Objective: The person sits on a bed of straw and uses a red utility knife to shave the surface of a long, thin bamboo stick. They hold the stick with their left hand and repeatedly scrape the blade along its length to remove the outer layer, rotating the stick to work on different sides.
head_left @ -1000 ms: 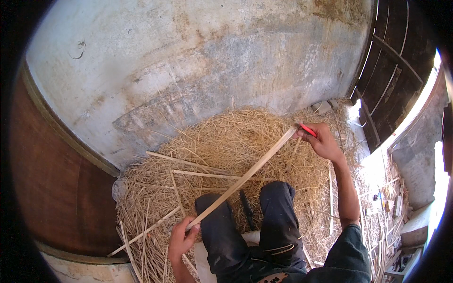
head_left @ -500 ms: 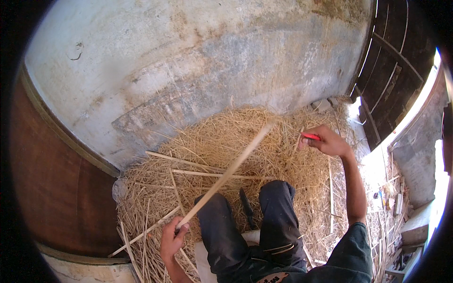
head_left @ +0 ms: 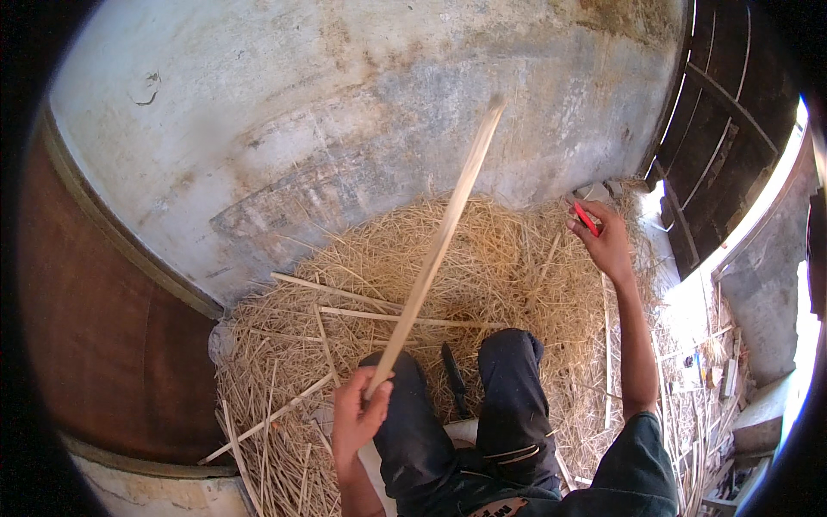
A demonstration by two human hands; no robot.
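My left hand (head_left: 360,414) is closed round the lower end of a long, pale bamboo strip (head_left: 441,233). The strip slants up and away from me, and its far end stands out against the wall. Off to the right, my right hand (head_left: 603,239) is raised above the straw with its fingers closed on a small red-handled tool (head_left: 586,219). What looks like a short tip shows past the fingers, too small to make out. Between my knees lies a dark-bladed knife (head_left: 453,379), apart from both hands.
Straw-like shavings (head_left: 508,267) cover the floor. More pale strips (head_left: 405,319) lie across them, with several thin ones at lower left. A stained wall (head_left: 345,129) rises ahead, a brown panel (head_left: 129,345) stands left, and a dark slatted door (head_left: 724,112) is at right.
The bamboo strip has swung up to a steeper angle as my left hand moved right and slightly up. My right hand has risen and shifted slightly right with the red-handled tool.
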